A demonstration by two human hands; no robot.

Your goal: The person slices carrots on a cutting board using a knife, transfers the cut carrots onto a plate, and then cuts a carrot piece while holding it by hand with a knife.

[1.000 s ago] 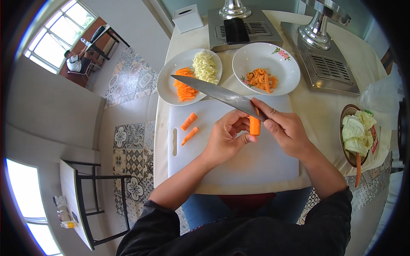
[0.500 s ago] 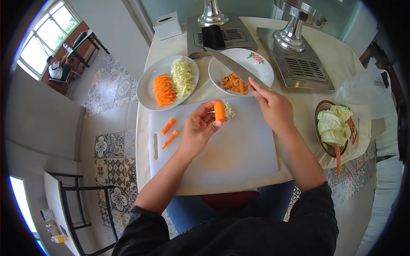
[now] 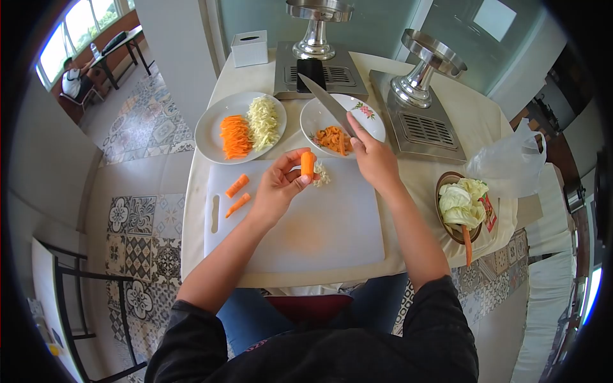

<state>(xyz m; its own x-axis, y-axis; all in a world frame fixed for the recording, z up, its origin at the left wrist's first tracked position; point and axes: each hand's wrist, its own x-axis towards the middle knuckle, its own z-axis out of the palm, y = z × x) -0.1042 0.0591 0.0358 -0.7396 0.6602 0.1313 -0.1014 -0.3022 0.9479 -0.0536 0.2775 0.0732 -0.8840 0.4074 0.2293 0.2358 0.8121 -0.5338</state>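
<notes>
My left hand [image 3: 281,183] pinches a short peeled carrot piece [image 3: 308,165] upright above the white cutting board [image 3: 306,249]. In my right hand [image 3: 375,161] is a large kitchen knife [image 3: 327,102], its blade pointing up and left over the flowered bowl [image 3: 367,113]. Orange carrot peelings [image 3: 332,138] lie in that bowl. Two carrot pieces [image 3: 237,185] rest on the board left of my left hand. Behind the held carrot, chopped pale bits [image 3: 322,175] sit on the board. A white plate [image 3: 209,139] carries shredded carrot [image 3: 235,137] and shredded cabbage [image 3: 263,122].
At the right edge stands a brown bowl [image 3: 442,185] with cabbage leaves [image 3: 461,203] and a carrot. A clear plastic bag [image 3: 507,163] is behind it. Two metal stands [image 3: 424,118], a black phone-like object [image 3: 311,75] and a tissue box [image 3: 249,49] line the back. Someone sits far left.
The camera view has shifted, so the table appears further left and slightly tilted. Both hands keep their hold on the carrot piece and the knife.
</notes>
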